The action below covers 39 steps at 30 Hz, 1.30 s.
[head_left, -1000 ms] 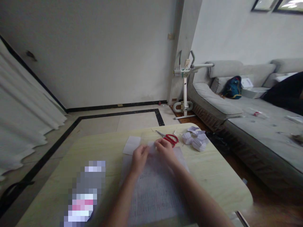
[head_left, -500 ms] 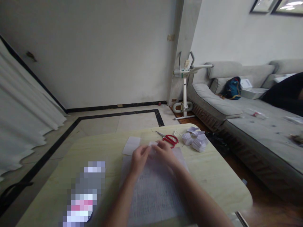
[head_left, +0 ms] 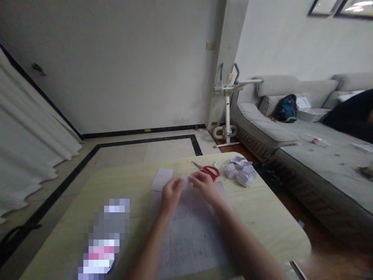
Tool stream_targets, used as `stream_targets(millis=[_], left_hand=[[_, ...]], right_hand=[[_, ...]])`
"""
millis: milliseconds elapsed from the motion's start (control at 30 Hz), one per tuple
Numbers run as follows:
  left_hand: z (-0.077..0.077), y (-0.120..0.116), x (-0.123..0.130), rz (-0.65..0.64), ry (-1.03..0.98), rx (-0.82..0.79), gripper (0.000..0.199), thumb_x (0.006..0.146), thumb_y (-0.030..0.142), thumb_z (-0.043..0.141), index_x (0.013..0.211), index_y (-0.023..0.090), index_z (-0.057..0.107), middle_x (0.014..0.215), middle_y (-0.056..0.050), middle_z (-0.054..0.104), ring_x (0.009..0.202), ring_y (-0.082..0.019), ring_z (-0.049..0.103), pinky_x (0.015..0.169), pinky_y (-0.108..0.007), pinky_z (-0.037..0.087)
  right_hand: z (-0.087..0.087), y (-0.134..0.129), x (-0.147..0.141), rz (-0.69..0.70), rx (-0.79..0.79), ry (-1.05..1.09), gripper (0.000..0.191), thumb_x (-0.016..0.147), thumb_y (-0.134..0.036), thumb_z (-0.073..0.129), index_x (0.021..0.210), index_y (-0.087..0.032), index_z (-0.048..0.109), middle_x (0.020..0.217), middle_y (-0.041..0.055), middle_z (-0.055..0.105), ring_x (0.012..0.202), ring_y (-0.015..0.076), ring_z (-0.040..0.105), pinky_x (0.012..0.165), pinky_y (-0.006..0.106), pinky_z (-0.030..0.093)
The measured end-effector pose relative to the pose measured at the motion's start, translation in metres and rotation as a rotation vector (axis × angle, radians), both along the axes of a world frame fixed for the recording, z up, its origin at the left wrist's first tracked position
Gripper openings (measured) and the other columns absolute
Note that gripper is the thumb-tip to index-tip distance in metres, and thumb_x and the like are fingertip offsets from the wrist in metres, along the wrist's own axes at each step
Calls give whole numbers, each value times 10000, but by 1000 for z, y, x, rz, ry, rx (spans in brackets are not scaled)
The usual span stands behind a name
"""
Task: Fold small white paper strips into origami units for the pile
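Both hands meet over the far part of a large written sheet (head_left: 192, 237) on the table. My left hand (head_left: 172, 191) pinches the left side of a small white piece of paper (head_left: 187, 181). Its right side is pinched by my right hand (head_left: 204, 186). Just beyond my right hand lie scissors (head_left: 210, 171) with red handles. A blank white paper (head_left: 162, 179) rests to the left of my left hand, partly under the large sheet's edge or touching it; which one I cannot tell.
Several folded paper pieces (head_left: 245, 175) sit at the table's (head_left: 262, 217) far right. A blurred-out object (head_left: 105, 233) lies at the left. Beyond are a grey sofa (head_left: 326, 155) with a backpack (head_left: 287, 109), a white exercise stand (head_left: 227, 112) and dark clothing of a person.
My right hand has shifted very slightly, and its fingertips sit a little apart from those of my left hand. The small paper between them has moved slightly.
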<state>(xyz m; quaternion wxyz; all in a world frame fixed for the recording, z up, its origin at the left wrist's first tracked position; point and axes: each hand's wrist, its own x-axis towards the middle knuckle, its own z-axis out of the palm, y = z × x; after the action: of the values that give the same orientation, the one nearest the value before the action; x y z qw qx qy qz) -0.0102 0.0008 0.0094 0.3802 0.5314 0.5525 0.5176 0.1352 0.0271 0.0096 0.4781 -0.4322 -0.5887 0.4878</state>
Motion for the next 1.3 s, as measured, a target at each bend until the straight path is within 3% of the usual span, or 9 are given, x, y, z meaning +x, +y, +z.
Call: stream_targets(millis=[167,333,600,800,1000,1100,1200,1300], left_hand=[[-2,0,-2,-18,27,-48,307,745,436,589,729,136,657,631,-21,658,570,-164,609,533,-235,445],[1,0,-2,-28,-12,-42,293,744,415,597,795,136,670,649,-29,679,572,-168,629,546,-240,461],[3,-2,-1,-28,-36,-52,266,759,403,588,734,140,620,597,-14,646,524,-154,614,502,-227,458],[1,-2,2,-94,-130,-61,295,761,391,593,907,137,631,745,-25,665,557,-144,621,514,-228,481],[-4,0,1,-94,-58,-51,265,767,399,587,745,138,626,628,-1,626,551,-141,606,490,-205,449],[-4,1,0,-91,-57,-66,262,765,395,587,755,138,632,624,-4,637,538,-143,607,495,-211,452],[-4,1,0,-70,-69,-67,265,756,388,596,803,131,643,696,-31,670,593,-167,632,534,-234,475],[-5,1,0,0,-56,-6,276,738,362,625,881,128,655,826,-63,696,763,-197,650,670,-260,496]], right_hand=[[-2,-1,-2,-21,36,-19,211,774,-359,584,732,-154,616,633,-11,569,580,111,509,544,225,393],[-3,2,-2,-94,-41,73,192,753,-352,587,720,-163,595,603,-20,545,538,109,492,510,224,385],[-6,2,-2,-65,-47,158,181,753,-348,603,749,-169,572,589,-37,515,517,99,465,506,216,366],[-6,1,-2,-39,-39,146,163,751,-320,604,710,-167,566,592,-38,515,534,99,464,522,216,362],[-9,1,-3,-29,-50,137,165,746,-324,615,722,-163,588,597,-37,525,531,92,462,523,211,361],[-9,2,-2,-30,-58,140,163,747,-324,615,731,-163,597,600,-32,531,532,93,466,512,207,360],[-9,2,-2,-44,-41,130,144,750,-306,604,720,-166,593,609,-26,543,539,96,477,510,204,365],[-8,1,-2,-35,-15,90,128,750,-289,595,719,-165,601,621,-18,562,552,102,493,521,207,376]])
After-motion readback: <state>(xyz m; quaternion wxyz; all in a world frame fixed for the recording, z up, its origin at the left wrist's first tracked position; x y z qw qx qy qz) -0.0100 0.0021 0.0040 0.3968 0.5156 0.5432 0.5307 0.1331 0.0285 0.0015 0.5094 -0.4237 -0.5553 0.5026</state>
